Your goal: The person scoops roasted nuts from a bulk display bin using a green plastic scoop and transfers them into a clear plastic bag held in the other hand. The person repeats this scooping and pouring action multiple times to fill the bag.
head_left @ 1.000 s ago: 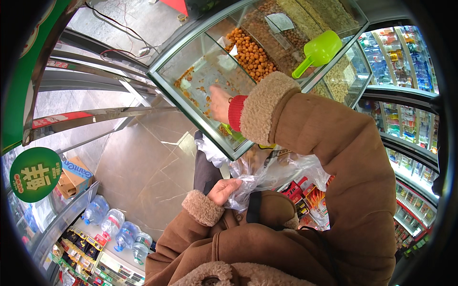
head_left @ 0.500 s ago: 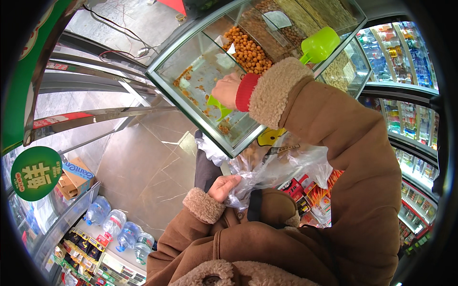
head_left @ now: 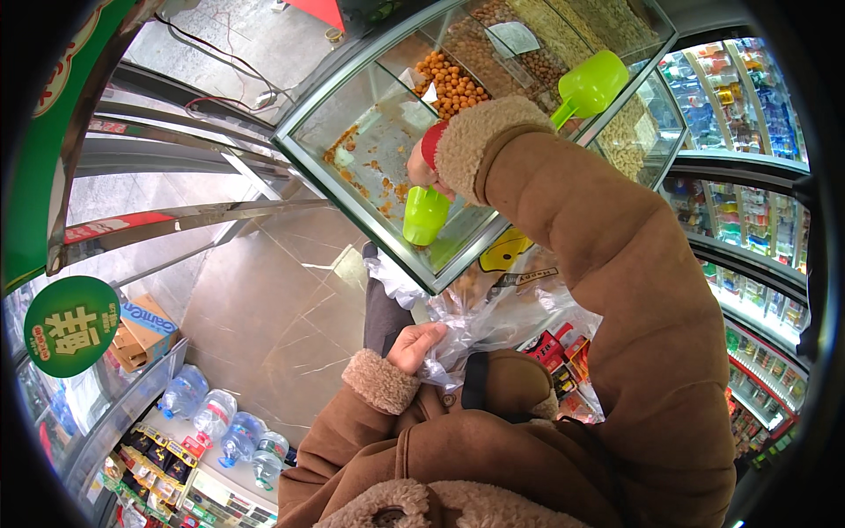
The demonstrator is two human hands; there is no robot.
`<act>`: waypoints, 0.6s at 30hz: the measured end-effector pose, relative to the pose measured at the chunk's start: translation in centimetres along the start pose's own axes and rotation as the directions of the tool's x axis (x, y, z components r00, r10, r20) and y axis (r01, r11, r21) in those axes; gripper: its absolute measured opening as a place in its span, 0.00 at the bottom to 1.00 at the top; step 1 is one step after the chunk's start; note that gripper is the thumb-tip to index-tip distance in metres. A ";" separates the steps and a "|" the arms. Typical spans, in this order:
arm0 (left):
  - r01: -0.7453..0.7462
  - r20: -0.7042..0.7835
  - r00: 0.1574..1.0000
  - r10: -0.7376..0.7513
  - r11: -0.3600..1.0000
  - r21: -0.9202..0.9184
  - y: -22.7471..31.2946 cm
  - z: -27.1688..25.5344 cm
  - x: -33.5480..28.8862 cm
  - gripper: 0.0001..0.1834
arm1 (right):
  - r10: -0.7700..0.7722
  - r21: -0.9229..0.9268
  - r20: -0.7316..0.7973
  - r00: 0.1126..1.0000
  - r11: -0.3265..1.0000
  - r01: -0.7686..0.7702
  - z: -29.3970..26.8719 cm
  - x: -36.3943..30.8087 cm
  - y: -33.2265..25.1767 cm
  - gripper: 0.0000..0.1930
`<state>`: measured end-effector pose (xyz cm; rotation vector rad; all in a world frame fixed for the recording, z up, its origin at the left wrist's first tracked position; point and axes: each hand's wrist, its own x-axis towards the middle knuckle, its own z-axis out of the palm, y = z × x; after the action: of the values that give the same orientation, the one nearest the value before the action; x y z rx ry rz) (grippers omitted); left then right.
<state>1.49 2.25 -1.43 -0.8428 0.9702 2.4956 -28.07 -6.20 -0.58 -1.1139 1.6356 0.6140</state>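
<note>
- A glass display case [head_left: 378, 141] is seen at 12 to 1 o'clock from the middle of the view, divided into compartments by clear panes.
- A lit drinks cooler [head_left: 739, 110], stocked in rows, is seen at 2 o'clock.
- A clear plastic bag [head_left: 493, 304], marked with a yellow print, is bunched at 4 to 6 o'clock, just outside the case.
- Four plastic bottles [head_left: 239, 438] are lined up at 8 o'clock, near a cardboard box [head_left: 150, 330] placed above them.
- Round orange-brown snacks [head_left: 453, 88] are piled at 12 o'clock, in the compartment beside the nearly bare one.
- A second scoop [head_left: 594, 84], also green, is seen between 1 and 2 o'clock at the case's edge.
- The green scoop [head_left: 426, 218] is held in the nearly bare compartment, its bowl pointed to 6 o'clock.
- The left hand [head_left: 415, 347] is placed at 6 o'clock; the bag is pinched narrowly by its fingers.
- The right hand [head_left: 426, 172] is placed at 12 o'clock, its fingers closed around the scoop's handle and partly hidden by the cuff.
- Brown crumbs [head_left: 352, 181] are scattered at 10 to 11 o'clock.
</note>
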 end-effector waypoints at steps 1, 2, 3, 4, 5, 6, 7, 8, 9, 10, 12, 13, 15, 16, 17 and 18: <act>-0.006 0.011 1.000 0.006 1.000 0.005 -0.1 -0.1 0.0 0.16 | -0.004 0.068 -0.012 1.000 0.998 0.005 0.3 0.3 0.1 0.16; -0.009 0.011 1.000 0.009 1.000 0.005 -0.1 -0.2 0.0 0.16 | 0.014 0.094 0.049 0.999 0.995 -0.018 0.5 0.7 -0.1 0.16; -0.010 0.016 1.000 0.010 1.000 0.000 -0.2 -0.4 0.1 0.16 | 0.032 0.117 0.110 0.993 0.992 -0.045 0.9 0.9 -0.1 0.17; -0.025 0.039 0.999 0.026 0.999 -0.024 -0.4 -0.5 0.1 0.17 | 0.074 0.092 0.243 0.967 0.991 -0.099 1.0 1.4 -0.5 0.16; -0.002 0.023 1.000 0.003 1.000 -0.027 -0.5 -0.6 0.1 0.17 | 0.109 0.181 0.296 0.949 0.969 -0.167 1.6 1.5 -0.5 0.16; 0.005 0.025 1.000 -0.004 0.999 -0.048 -0.6 -0.7 0.1 0.17 | 0.143 0.261 0.348 0.926 0.935 -0.242 1.7 1.9 -0.7 0.15; 0.012 0.026 1.000 -0.010 0.998 -0.068 -0.7 -0.8 0.2 0.17 | 0.183 0.452 0.343 0.921 0.828 -0.333 2.3 1.9 -0.7 0.15; 0.011 0.025 1.000 -0.009 0.998 -0.068 -0.8 -0.9 0.3 0.17 | 0.232 0.542 0.381 0.895 0.728 -0.419 2.5 2.0 -0.8 0.14; 0.011 0.025 1.000 -0.009 0.998 -0.066 -0.9 -1.0 0.4 0.17 | 0.219 0.576 0.361 0.907 0.712 -0.401 3.0 2.0 -0.9 0.12; 0.032 0.023 0.999 -0.030 0.997 -0.070 -1.0 -1.1 0.5 0.17 | 0.189 0.584 0.329 0.925 0.729 -0.357 3.2 2.0 -0.9 0.12; 0.000 0.030 1.000 0.002 0.999 -0.054 -1.2 -1.1 0.6 0.16 | 0.157 0.542 0.375 0.913 0.762 -0.354 3.4 1.8 -0.9 0.12; -0.005 0.032 0.999 0.007 0.999 -0.047 -1.2 -1.2 0.7 0.16 | 0.142 0.568 0.348 0.927 0.754 -0.328 3.3 1.7 -0.8 0.12; -0.020 0.007 1.000 0.020 1.000 -0.019 -1.4 -1.1 0.8 0.17 | 0.074 0.641 0.234 0.969 0.738 -0.211 3.0 1.4 -0.6 0.12; -0.030 0.006 1.000 0.030 0.999 -0.021 -1.5 -1.0 0.8 0.17 | 0.128 0.679 0.169 0.977 0.704 -0.209 2.7 1.2 -0.5 0.12; -0.020 -0.014 1.000 0.019 1.000 -0.014 -1.6 -1.1 0.8 0.16 | 0.157 0.713 0.129 0.979 0.672 -0.202 2.4 0.9 -0.2 0.12; -0.014 -0.020 1.000 0.013 1.000 -0.023 -1.6 -1.1 0.9 0.15 | 0.199 0.745 0.088 0.976 0.637 -0.197 2.1 0.7 -0.1 0.12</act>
<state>2.08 2.75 -3.42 -0.8729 0.9584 2.5189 -27.07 -4.77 -1.92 -0.3091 1.7697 0.0147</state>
